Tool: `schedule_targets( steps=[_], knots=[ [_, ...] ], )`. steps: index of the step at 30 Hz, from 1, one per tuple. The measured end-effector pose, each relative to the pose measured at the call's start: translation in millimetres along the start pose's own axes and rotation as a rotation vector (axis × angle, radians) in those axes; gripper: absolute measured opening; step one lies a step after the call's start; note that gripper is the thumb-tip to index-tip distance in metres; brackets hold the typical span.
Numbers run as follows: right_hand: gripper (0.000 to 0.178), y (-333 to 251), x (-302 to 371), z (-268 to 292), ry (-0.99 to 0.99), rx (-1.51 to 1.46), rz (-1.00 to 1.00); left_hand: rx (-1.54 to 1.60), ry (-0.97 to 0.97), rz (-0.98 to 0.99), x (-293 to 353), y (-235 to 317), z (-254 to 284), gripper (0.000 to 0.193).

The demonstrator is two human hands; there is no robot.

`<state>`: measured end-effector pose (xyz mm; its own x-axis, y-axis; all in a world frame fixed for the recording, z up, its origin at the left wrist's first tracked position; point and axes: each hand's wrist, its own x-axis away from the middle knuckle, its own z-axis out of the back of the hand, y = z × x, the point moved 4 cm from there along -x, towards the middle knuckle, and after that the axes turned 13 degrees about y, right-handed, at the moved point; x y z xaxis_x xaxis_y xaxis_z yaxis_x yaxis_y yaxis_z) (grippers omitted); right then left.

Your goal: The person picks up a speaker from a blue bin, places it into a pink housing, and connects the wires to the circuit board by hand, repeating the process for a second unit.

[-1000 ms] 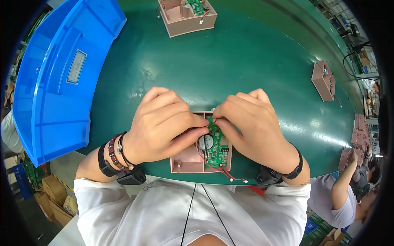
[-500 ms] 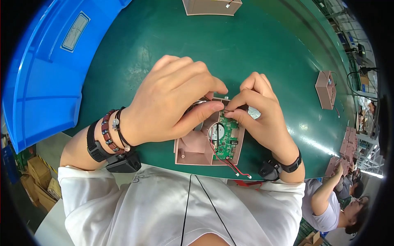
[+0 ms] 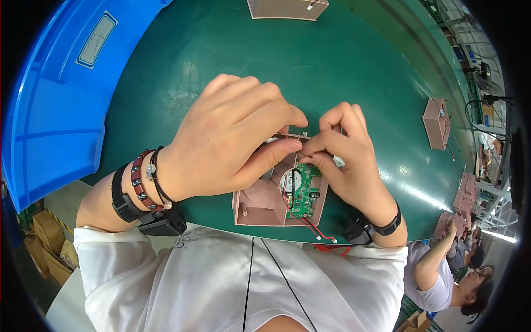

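A pinkish-brown plastic housing (image 3: pixel 260 213) lies open before me near the table's front edge. Inside its right part sits a green circuit board (image 3: pixel 301 202), beside a round metallic speaker-like part (image 3: pixel 290 180). Red and black wires (image 3: pixel 312 228) with small white plugs trail over the near edge. My left hand (image 3: pixel 232 133) arches over the far left of the housing, thumb and forefinger pinched; a bit of red wire shows by the fingertips. My right hand (image 3: pixel 348 155) pinches at the board's far end, close to the left thumb. Fingertips cover what the right hand grips.
A large blue bin (image 3: pixel 61 122) stands on the left. Similar housings (image 3: pixel 287 10) (image 3: pixel 437 124) lie at the far edge and on the right. More pinkish-brown parts (image 3: pixel 464 193) are stacked beside a co-worker (image 3: pixel 437 276) at the right. Cardboard boxes (image 3: pixel 52 232) sit low at left.
My right hand has shifted slightly left, nearer the left thumb, its fingers still pinched. The left hand and the housing have hardly moved.
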<state>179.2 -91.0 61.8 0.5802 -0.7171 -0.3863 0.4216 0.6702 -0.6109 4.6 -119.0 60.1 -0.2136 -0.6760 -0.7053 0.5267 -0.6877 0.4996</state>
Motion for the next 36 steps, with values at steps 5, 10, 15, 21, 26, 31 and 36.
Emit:
schedule_targets(
  steps=[5, 10, 15, 21, 26, 31, 36],
  knots=[
    [0.022, -11.7, 1.4, -1.7, 0.044, 0.117, 0.011, 0.001, 0.014, 0.004, -2.6, 2.1, 4.9, 0.022],
    [0.02, -8.0, -9.2, -0.5, -0.079, 0.059, -0.076, 0.019, -0.004, 0.043, -1.4, 4.2, 3.6, 0.022],
    [0.014, -19.7, -14.0, -4.7, -0.129, 0.274, 0.063, 0.033, -0.026, 0.047, -2.8, 5.3, 0.8, 0.021],
    [0.016, -7.9, -10.7, 4.8, -0.112, 0.147, 0.008, 0.09, 0.003, 0.195, -6.6, -10.7, 2.0, 0.018],
    [0.015, -50.6, 26.7, 13.6, -0.005, 0.037, 0.228, 0.199, 0.113, 0.472, 4.1, -34.8, -3.4, 0.021],
    [0.016, -60.9, 67.0, -10.3, 0.074, 0.375, 0.559, 0.032, 0.102, 0.452, -8.9, -47.6, -2.2, 0.03],
    [0.014, -35.2, 83.6, 16.1, -0.002, 0.547, 0.406, -0.226, 0.079, 0.287, -40.6, -49.8, -12.2, 0.04]
  ],
)
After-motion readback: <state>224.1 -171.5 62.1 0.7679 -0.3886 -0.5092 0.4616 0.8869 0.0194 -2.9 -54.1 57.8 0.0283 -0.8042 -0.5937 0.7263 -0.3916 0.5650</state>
